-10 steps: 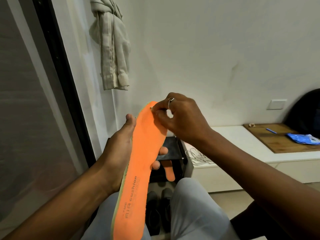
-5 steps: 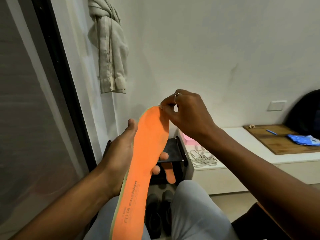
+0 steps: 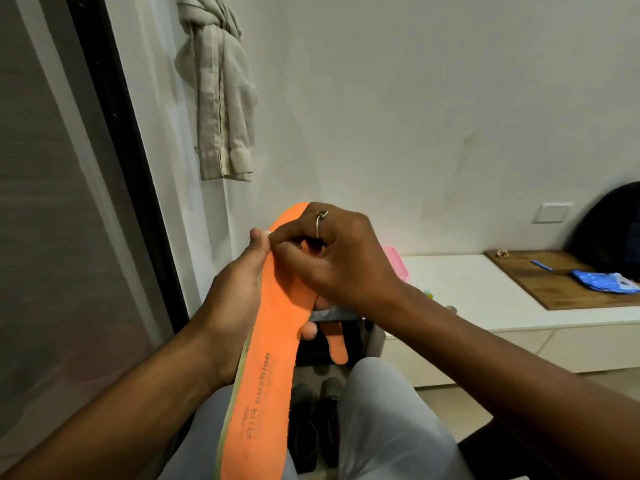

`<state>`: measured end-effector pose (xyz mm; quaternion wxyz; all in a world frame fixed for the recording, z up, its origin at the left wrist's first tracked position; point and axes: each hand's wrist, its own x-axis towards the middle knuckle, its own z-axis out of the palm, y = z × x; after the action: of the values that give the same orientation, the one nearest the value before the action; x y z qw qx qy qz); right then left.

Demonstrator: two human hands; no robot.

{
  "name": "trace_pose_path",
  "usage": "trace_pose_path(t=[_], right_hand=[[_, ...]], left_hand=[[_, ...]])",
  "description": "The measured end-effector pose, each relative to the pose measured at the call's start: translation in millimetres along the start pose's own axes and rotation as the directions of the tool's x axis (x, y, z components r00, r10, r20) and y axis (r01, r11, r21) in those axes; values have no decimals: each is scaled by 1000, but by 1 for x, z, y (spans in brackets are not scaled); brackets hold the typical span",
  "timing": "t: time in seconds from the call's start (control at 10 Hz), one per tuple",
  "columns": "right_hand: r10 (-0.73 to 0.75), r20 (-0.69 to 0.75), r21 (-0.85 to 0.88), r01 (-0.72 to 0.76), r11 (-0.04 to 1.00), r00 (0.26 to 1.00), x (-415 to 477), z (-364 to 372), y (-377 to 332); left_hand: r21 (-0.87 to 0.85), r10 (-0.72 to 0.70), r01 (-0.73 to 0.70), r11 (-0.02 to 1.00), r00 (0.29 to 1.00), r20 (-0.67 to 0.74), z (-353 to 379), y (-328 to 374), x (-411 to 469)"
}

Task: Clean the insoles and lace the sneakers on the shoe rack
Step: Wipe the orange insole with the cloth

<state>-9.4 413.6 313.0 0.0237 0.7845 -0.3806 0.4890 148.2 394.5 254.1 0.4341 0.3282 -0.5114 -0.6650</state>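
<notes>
Orange insole [image 3: 263, 375] is up over the lap, left hand [image 3: 235, 299] wrapped round its middle, right hand [image 3: 332, 258] pinching at its toe edge. Cleaning's midway I'd guess; other insole [image 3: 337, 344] waits on the shoe rack [image 3: 330, 315], lacing not started yet.

The orange insole [image 3: 273, 341]: heel cut off by the lower edge, toe covered by the right hand [image 3: 332, 258]. The white item [image 3: 267, 233] pinched at its rim is too small to identify. Right of the orange insole, a second insole [image 3: 337, 344] and a pink box [image 3: 393, 263] are partly hidden.
</notes>
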Motion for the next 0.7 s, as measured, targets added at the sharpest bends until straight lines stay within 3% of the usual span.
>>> trace_pose_path(t=[0.1,0.2,0.4,0.5,0.6,0.7], right_hand=[[-31,-14,-48,30,998,999,4,-1,7],[78,-72,-92,-85,992,994,16,-8,22],[-69,70,5,69,998,995,-1,-5,-2],[-13,6,-121,14,993,1000,13,-10,16],[82,-36,-192,-88,977,996,23,-14,30],[0,111,-173,19,985,994,12,-14,17]], left_hand=[[-15,-3,2,1000,998,-58,3,7,-5],[37,36,-35,999,999,-26,-9,3,-9],[23,-56,56,998,998,1,5,3,-5],[-46,-81,80,996,996,-24,6,5,-3],[-2,-77,77,997,994,-80,3,7,-2],[30,-41,41,999,999,-26,4,9,-3]])
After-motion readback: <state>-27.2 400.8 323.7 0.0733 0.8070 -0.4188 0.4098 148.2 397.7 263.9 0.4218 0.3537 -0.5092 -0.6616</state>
